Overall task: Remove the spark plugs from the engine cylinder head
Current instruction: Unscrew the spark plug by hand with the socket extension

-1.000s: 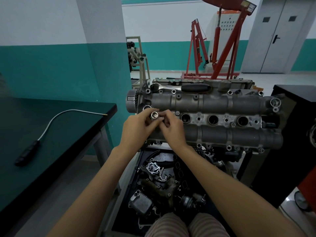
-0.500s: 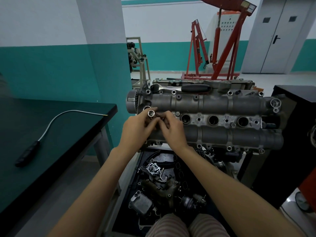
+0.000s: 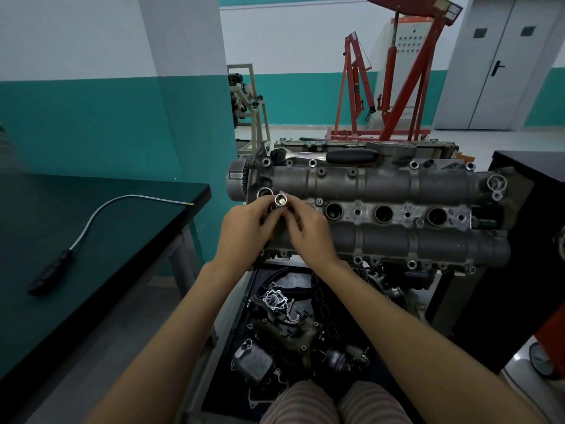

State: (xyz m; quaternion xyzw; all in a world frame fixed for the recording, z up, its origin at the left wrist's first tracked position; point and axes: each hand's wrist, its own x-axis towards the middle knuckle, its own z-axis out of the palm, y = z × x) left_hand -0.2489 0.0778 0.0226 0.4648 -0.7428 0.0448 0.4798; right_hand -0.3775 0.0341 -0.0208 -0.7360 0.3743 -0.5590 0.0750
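Fingers of both hands meet on a small shiny socket (image 3: pixel 280 200), its open end turned up toward the camera. The left hand (image 3: pixel 244 229) pinches it from the left and the right hand (image 3: pixel 308 231) from the right, each grip curled tight round the tool, over the leftmost hole in the cylinder head (image 3: pixel 388 185). Whether a spark plug sits inside the socket cannot be told; the hands hide that hole.

Just right of the grip, three more plug holes (image 3: pixel 383 213) run in a row along the middle of the head, dark and deep; no plug tops show in them. Beyond the grip, on the far edge of the head, lies a ratchet (image 3: pixel 327 155) with a black handle.

Risk, as I judge it: the socket is small and smooth, and a slip would send it down into the parts tray (image 3: pixel 253 289) directly below the hands, where it would be lost among a chain, gaskets, a small cooler and other dark castings. A socket tilted in the well could also bind on the plug or chip its insulator.

Well to the left of the grip, a flexible pick-up tool (image 3: pixel 91 223) lies on the dark tabletop (image 3: pixel 128 270).
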